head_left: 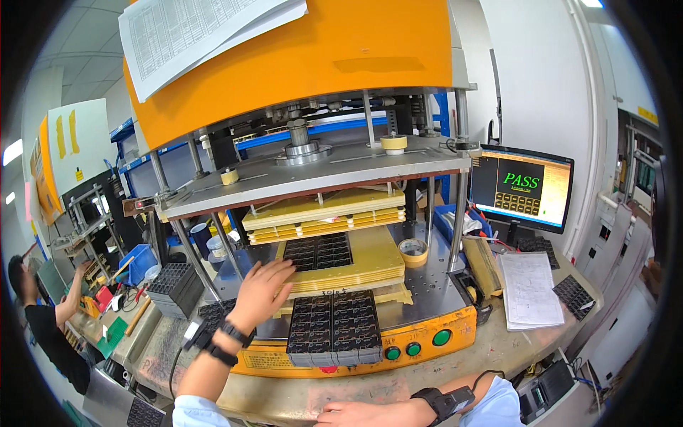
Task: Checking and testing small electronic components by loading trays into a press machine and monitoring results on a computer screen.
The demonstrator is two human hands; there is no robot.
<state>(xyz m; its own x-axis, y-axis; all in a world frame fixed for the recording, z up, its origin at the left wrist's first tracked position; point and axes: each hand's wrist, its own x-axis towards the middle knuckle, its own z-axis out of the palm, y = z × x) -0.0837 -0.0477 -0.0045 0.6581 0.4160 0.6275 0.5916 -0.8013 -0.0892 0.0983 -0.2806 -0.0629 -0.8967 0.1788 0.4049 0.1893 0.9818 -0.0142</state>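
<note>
Under the raised upper plate of the orange press [299, 64], a black panel of small circuit boards [319, 252] is seated in the recess of the yellow fixture [377, 260], toward the back of the press bed. The left hand [262, 288] is stretched over the fixture's left edge with its fingers [281, 268] spread and open, the tips lying just beside the panel's left edge; whether they actually touch it cannot be told. A stack of black panels [334, 327] is laid at the front edge of the bed, just behind three green buttons [413, 346]. The right hand [356, 413] is rested flat on the workbench [491, 341] at its near edge, below that stack, nothing being gripped; its fingers are partly cut off by the lower edge of the view. Three rolls of tape are counted: two on the upper plate and one [413, 250] on the bed right of the fixture. One monitor [523, 186] is lit at the right.
</note>
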